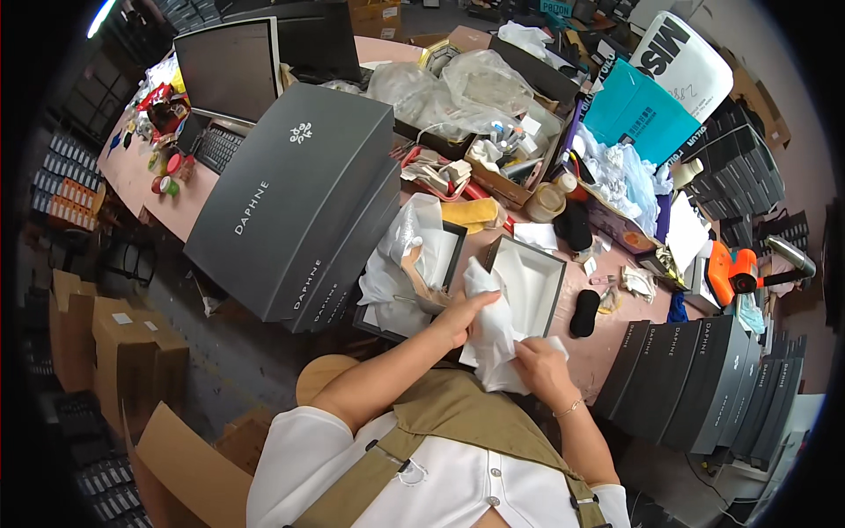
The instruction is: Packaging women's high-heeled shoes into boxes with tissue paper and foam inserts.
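Both of my hands hold a bundle of white tissue paper point(489, 327) above the table's near edge. My left hand point(464, 319) has its fingers closed on the bundle's left side. Lower down, my right hand point(540, 370) pinches the paper at its right edge. Whatever lies inside the wrapping is hidden. Just beyond is a shallow dark box part with a white inside point(534, 286). To its left, an open dark shoebox point(454, 255) contains more white tissue point(387, 273) and a beige shoe point(412, 264), partly covered.
Large dark grey shoeboxes point(290, 176) are stacked on the left, with more boxes point(673, 378) upright on the right. A black pouch-like item point(584, 313) lies near the right hand. Farther back are a yellow cloth point(471, 214), a tool-filled carton point(510, 180) and an orange tape dispenser point(731, 271).
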Demonstrator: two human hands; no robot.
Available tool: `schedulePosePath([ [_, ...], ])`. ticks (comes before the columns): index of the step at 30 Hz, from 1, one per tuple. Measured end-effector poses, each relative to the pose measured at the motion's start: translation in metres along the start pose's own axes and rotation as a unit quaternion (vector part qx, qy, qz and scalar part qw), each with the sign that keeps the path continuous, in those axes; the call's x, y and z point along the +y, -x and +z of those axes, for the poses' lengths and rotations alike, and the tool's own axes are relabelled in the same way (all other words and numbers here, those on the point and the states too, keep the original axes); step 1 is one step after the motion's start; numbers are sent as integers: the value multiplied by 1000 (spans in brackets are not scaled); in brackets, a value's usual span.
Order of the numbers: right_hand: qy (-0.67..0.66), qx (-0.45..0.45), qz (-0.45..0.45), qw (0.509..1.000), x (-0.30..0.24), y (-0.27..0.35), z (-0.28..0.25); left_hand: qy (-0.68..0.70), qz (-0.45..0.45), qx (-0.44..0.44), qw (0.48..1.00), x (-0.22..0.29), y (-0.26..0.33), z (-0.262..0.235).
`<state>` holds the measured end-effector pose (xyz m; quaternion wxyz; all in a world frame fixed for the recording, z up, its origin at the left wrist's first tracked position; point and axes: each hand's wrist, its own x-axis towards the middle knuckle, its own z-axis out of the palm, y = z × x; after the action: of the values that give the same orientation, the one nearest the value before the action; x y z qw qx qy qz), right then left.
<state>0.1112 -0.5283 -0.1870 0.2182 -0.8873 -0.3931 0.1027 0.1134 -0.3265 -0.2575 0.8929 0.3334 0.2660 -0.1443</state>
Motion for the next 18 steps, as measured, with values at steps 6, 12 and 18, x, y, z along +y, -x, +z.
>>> schedulePosePath([
  [6,20,210,35,977,-37,-27,27,293,51,129,946,-7,-30,-9],
  [12,-398,106,186,892,-40,21,-21,153,148,88,973,57,-13,-11],
  [18,-573,213,227,758,15,5,-32,68,17,-71,995,38,22,5],
])
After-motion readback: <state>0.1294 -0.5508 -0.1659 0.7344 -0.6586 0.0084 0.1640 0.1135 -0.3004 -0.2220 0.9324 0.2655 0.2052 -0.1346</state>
